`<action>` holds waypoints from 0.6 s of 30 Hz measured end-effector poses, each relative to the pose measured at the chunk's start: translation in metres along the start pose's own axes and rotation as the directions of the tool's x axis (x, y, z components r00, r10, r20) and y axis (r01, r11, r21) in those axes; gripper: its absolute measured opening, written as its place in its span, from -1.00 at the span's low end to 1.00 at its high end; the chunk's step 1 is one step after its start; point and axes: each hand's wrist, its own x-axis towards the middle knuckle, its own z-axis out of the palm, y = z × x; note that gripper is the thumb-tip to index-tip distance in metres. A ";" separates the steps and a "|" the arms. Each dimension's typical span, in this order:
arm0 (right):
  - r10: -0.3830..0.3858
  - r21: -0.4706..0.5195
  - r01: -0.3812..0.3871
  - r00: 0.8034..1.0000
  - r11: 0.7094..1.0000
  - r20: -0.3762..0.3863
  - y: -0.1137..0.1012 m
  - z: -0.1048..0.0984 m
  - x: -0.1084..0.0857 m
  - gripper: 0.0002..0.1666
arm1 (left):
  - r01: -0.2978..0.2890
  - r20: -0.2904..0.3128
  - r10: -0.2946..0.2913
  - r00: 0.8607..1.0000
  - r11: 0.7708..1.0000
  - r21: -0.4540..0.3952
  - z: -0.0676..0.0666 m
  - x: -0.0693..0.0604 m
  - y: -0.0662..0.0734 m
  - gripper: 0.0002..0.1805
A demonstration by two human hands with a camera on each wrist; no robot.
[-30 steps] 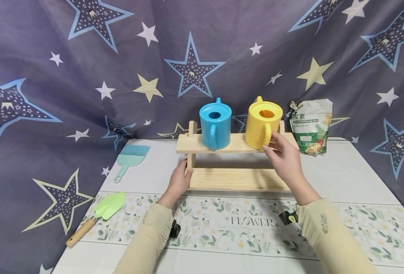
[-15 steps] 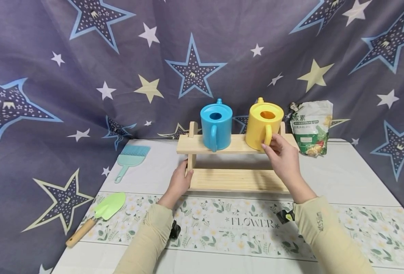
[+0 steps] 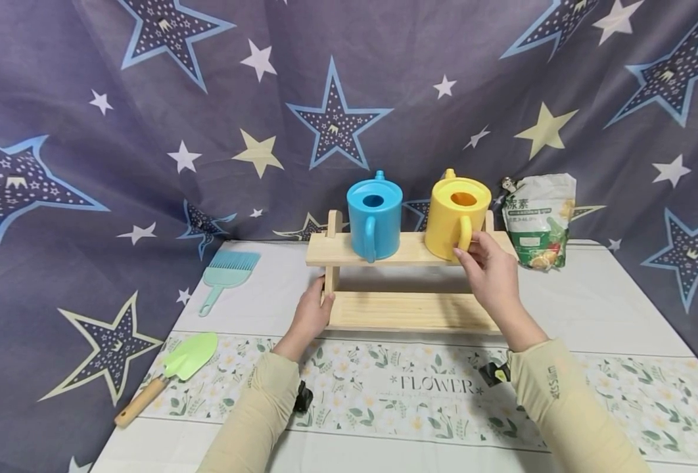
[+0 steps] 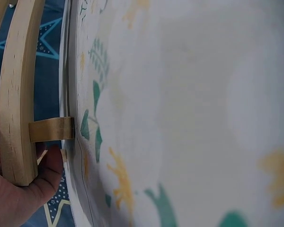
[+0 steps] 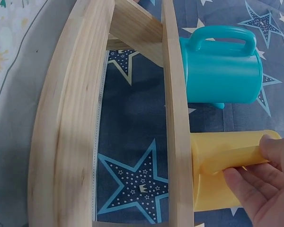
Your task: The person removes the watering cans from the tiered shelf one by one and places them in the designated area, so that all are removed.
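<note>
A two-tier wooden shelf [image 3: 414, 310] stands on the table. On its upper board sit a blue watering can [image 3: 357, 223] and, to the right, a yellow watering can [image 3: 443, 226], both upright with handles facing me. My right hand [image 3: 495, 272] pinches the yellow can's handle between thumb and fingers, as the right wrist view also shows. At the shelf's left end, my left hand [image 3: 311, 307] grips the wood by the side support. In the left wrist view, its fingers curl around the end of a wooden board [image 4: 19, 104]; some fingertips are hidden.
Left of the shelf lie a teal brush-and-dustpan-like tool [image 3: 229, 270] and a green trowel [image 3: 174, 368] with a wooden handle. A white and green pouch [image 3: 538, 226] stands behind the shelf's right end. A star-patterned curtain [image 3: 207, 118] closes off the back.
My right forearm has shifted slightly to the left. Both hands keep their holds, and the yellow watering can stays in place on the upper board.
</note>
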 end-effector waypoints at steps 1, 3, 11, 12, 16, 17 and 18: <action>-0.009 -0.005 0.009 1.000 1.000 -0.004 0.000 0.000 0.000 -0.73 | 0.000 0.001 0.000 1.000 1.000 0.000 0.000 0.000 0.000 -0.48; -0.030 -0.010 0.030 1.000 1.000 -0.009 0.001 0.000 -0.001 -0.73 | -0.003 0.000 0.003 1.000 1.000 -0.001 0.000 0.000 0.000 -0.48; -0.133 -0.019 0.132 0.990 0.991 -0.046 0.003 -0.003 -0.005 -0.77 | 0.002 0.004 -0.002 1.000 1.000 0.007 0.000 -0.001 0.000 -0.46; -0.145 -0.022 0.144 0.988 0.989 -0.054 0.003 -0.004 -0.006 -0.77 | 0.000 0.003 0.000 1.000 1.000 0.007 0.000 -0.001 0.000 -0.46; -0.172 -0.036 0.170 0.982 0.985 -0.074 0.005 -0.008 -0.008 -0.77 | -0.009 -0.001 0.009 1.000 1.000 0.008 0.000 -0.001 0.000 -0.46; -0.177 -0.039 0.174 0.981 0.984 -0.077 0.006 -0.009 -0.009 -0.76 | -0.009 -0.001 0.009 1.000 1.000 0.008 0.000 0.000 0.000 -0.46; -0.181 -0.042 0.178 0.980 0.983 -0.080 0.006 -0.010 -0.010 -0.75 | -0.009 -0.001 0.009 1.000 1.000 0.009 0.000 0.000 0.000 -0.46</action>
